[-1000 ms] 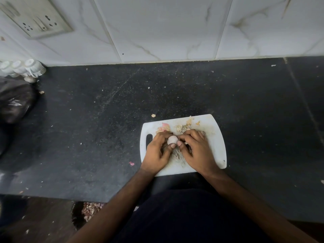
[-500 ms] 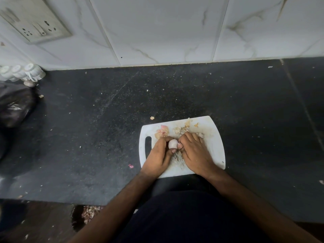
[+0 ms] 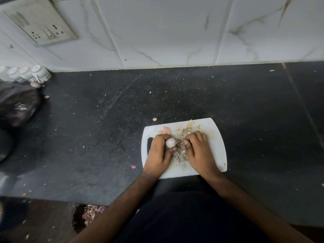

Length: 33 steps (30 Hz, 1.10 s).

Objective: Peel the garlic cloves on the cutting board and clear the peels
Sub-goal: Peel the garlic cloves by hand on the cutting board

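Observation:
A white cutting board (image 3: 215,137) lies on the dark counter, close to its front edge. My left hand (image 3: 158,153) is curled around a pale, pinkish-white garlic clove (image 3: 170,142) over the board's left half. A small gap separates it from my right hand (image 3: 198,149), which rests on the board with fingers bent; whether it pinches a peel is not visible. Dry peels (image 3: 180,156) are heaped between the hands. More peels (image 3: 183,132) and a pinkish piece (image 3: 165,130) lie along the board's far edge.
The black counter (image 3: 105,130) is strewn with small peel scraps. A black plastic bag (image 3: 17,106) and white cups (image 3: 26,73) sit at far left by the tiled wall. A bin holding peels (image 3: 92,213) stands on the floor below the counter edge.
Both hands were together on the clove; my right hand has pulled away to the right, and the clove stays in my left hand. The camera has tilted slightly.

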### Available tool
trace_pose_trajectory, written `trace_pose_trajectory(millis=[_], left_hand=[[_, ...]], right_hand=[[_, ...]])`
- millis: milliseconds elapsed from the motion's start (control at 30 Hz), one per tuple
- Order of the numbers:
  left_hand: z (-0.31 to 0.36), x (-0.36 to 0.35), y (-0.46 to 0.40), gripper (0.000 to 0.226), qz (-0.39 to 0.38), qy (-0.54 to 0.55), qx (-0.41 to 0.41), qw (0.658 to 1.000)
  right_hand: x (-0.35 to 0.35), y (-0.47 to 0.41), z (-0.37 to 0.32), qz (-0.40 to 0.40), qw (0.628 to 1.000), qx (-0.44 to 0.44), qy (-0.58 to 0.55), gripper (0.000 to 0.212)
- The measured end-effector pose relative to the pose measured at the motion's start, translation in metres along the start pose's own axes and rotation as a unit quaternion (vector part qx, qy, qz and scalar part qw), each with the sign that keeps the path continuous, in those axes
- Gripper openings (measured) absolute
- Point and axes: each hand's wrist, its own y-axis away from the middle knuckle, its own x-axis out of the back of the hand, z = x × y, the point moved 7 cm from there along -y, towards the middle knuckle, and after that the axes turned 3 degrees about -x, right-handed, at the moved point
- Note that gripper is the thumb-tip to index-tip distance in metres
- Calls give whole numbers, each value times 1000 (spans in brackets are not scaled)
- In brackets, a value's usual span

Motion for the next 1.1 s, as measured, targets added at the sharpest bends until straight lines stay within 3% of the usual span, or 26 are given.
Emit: trace_pose_trajectory(millis=[100, 267, 567, 1100], left_hand=[[-1, 1, 1, 29, 6, 14, 8, 1000], [5, -8, -1, 25, -49, 28, -25, 998], [7, -12, -1, 22, -62, 10, -61, 996], [-9, -19, -6, 36, -111, -64, -45, 991]], right_hand=[[0, 0, 2, 4, 999, -4, -37, 18], [-5, 1, -6, -44, 999, 11, 4, 31], [-7, 0, -15, -52, 991, 35, 114, 10], [-15, 6, -16, -76, 981, 102, 150, 19]])
